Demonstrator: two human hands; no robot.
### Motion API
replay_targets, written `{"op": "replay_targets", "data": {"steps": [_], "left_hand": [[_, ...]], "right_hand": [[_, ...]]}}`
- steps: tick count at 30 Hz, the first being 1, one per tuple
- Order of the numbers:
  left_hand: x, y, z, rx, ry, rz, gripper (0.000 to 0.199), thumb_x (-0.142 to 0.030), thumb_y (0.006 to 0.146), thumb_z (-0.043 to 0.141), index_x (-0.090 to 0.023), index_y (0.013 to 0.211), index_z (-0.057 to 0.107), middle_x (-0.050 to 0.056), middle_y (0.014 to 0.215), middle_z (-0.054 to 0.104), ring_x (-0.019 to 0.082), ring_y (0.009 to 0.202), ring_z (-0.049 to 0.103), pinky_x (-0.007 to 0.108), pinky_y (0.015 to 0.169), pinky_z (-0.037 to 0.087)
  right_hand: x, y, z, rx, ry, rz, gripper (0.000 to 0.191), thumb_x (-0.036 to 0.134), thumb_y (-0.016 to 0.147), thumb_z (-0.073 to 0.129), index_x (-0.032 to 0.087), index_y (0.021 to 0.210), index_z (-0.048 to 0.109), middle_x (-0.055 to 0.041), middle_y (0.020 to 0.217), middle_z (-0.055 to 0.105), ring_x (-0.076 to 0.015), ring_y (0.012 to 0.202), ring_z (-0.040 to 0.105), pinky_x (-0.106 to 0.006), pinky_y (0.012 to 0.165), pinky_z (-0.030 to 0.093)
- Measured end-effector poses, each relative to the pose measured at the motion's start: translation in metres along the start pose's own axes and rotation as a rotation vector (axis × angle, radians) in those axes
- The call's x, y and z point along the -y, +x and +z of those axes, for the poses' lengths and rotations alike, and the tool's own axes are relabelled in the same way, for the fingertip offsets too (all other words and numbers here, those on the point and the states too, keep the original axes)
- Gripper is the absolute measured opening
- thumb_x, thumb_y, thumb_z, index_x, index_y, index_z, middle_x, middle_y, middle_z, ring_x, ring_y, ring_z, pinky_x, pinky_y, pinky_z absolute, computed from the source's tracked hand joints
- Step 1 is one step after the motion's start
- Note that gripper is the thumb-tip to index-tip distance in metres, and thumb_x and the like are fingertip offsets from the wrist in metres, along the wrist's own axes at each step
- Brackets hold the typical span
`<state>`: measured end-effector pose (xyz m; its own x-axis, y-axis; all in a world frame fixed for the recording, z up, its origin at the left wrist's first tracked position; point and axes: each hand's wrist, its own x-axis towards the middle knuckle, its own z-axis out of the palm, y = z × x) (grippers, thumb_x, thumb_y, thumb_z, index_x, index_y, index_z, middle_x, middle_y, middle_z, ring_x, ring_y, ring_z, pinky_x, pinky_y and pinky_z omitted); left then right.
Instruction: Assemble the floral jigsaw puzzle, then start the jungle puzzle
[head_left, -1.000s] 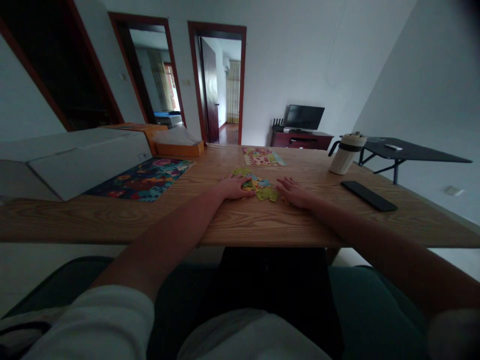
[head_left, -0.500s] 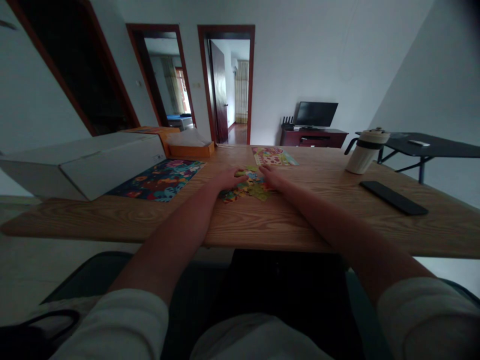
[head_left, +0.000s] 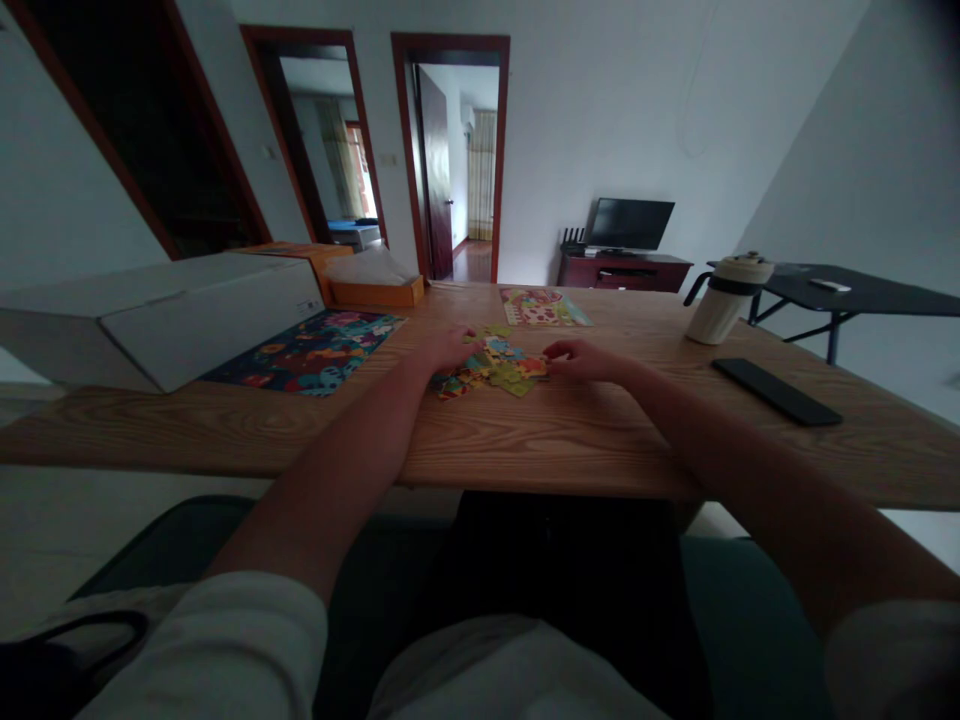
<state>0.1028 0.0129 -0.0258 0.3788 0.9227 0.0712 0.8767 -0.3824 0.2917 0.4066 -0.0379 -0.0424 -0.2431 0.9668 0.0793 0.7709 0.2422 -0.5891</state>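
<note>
A heap of loose jigsaw puzzle pieces (head_left: 510, 375), mostly yellow-green with orange and blue bits, lies on the wooden table (head_left: 525, 440) between my hands. At the heap's left edge rests my left hand (head_left: 448, 350), its fingers reaching over the nearest pieces and apart. My right hand (head_left: 581, 358) is at the right edge, fingers bent, with a gap between forefinger and thumb beside the outer pieces. Neither hand shows a piece lifted. Just behind the heap lies a colourful picture sheet (head_left: 544, 308).
To the left are a dark patterned picture sheet (head_left: 311, 355), a long white box (head_left: 210, 310) and an orange open box (head_left: 379, 291). On the right stand a white jug (head_left: 724, 305) with a dark handle and a flat black slab (head_left: 776, 391). The table's front edge is close to me.
My right hand has moved rightward, away from the heap's middle, and its fingers have bent. My left hand stays at the left edge. The view has shifted slightly.
</note>
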Motion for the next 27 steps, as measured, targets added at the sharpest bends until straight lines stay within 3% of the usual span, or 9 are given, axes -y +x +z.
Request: {"op": "replay_targets", "data": {"steps": [5, 11, 17, 21, 24, 27], "left_hand": [[-0.004, 0.001, 0.003, 0.044, 0.018, 0.044, 0.059, -0.062, 0.098, 0.045, -0.025, 0.141, 0.062, 0.009, 0.146, 0.064, 0.028, 0.128, 0.063, 0.037, 0.107, 0.047], [-0.019, -0.01, -0.001, 0.035, 0.064, 0.172, 0.063, -0.061, 0.093, 0.055, -0.025, 0.144, 0.061, 0.007, 0.147, 0.064, 0.029, 0.129, 0.061, 0.037, 0.111, 0.045], [-0.032, -0.015, 0.0, 0.161, 0.099, 0.25, 0.056, -0.059, 0.085, 0.066, -0.03, 0.133, 0.071, 0.008, 0.139, 0.069, 0.032, 0.126, 0.063, 0.044, 0.111, 0.044], [-0.029, -0.013, 0.003, 0.161, 0.072, 0.3, 0.054, -0.055, 0.085, 0.064, -0.028, 0.131, 0.072, 0.009, 0.14, 0.068, 0.03, 0.126, 0.063, 0.041, 0.111, 0.044], [-0.029, -0.012, 0.003, 0.152, 0.08, 0.308, 0.056, -0.052, 0.085, 0.064, -0.025, 0.133, 0.071, 0.011, 0.14, 0.068, 0.03, 0.126, 0.063, 0.04, 0.111, 0.044], [-0.03, -0.013, 0.003, 0.151, 0.096, 0.302, 0.055, -0.048, 0.085, 0.064, -0.026, 0.135, 0.07, 0.009, 0.141, 0.067, 0.029, 0.128, 0.062, 0.039, 0.112, 0.043]], "right_hand": [[-0.002, -0.016, 0.013, -0.023, -0.049, -0.028, 0.049, 0.035, 0.086, 0.078, 0.017, 0.131, 0.071, -0.0115, 0.121, 0.076, -0.0221, 0.096, 0.072, -0.032, 0.088, 0.055], [0.001, -0.017, 0.019, -0.078, -0.108, -0.135, 0.041, 0.033, 0.09, 0.071, 0.021, 0.129, 0.073, -0.0086, 0.121, 0.076, -0.0188, 0.085, 0.069, -0.029, 0.079, 0.052], [-0.004, -0.014, 0.009, -0.132, -0.249, -0.127, 0.033, 0.03, 0.101, 0.054, 0.021, 0.121, 0.079, -0.0109, 0.111, 0.079, -0.0261, 0.101, 0.072, -0.036, 0.094, 0.051], [-0.005, -0.016, 0.01, -0.174, -0.273, -0.192, 0.039, 0.036, 0.099, 0.059, 0.02, 0.132, 0.074, -0.0122, 0.13, 0.073, -0.0305, 0.122, 0.066, -0.042, 0.108, 0.046], [0.001, -0.016, 0.016, -0.111, -0.292, -0.251, 0.053, 0.037, 0.096, 0.064, 0.023, 0.147, 0.063, -0.0107, 0.147, 0.064, -0.0324, 0.134, 0.058, -0.045, 0.117, 0.038], [0.007, -0.015, 0.017, -0.006, -0.314, -0.213, 0.05, 0.037, 0.095, 0.066, 0.025, 0.144, 0.066, -0.0103, 0.139, 0.069, -0.0341, 0.127, 0.062, -0.045, 0.115, 0.04]]}}
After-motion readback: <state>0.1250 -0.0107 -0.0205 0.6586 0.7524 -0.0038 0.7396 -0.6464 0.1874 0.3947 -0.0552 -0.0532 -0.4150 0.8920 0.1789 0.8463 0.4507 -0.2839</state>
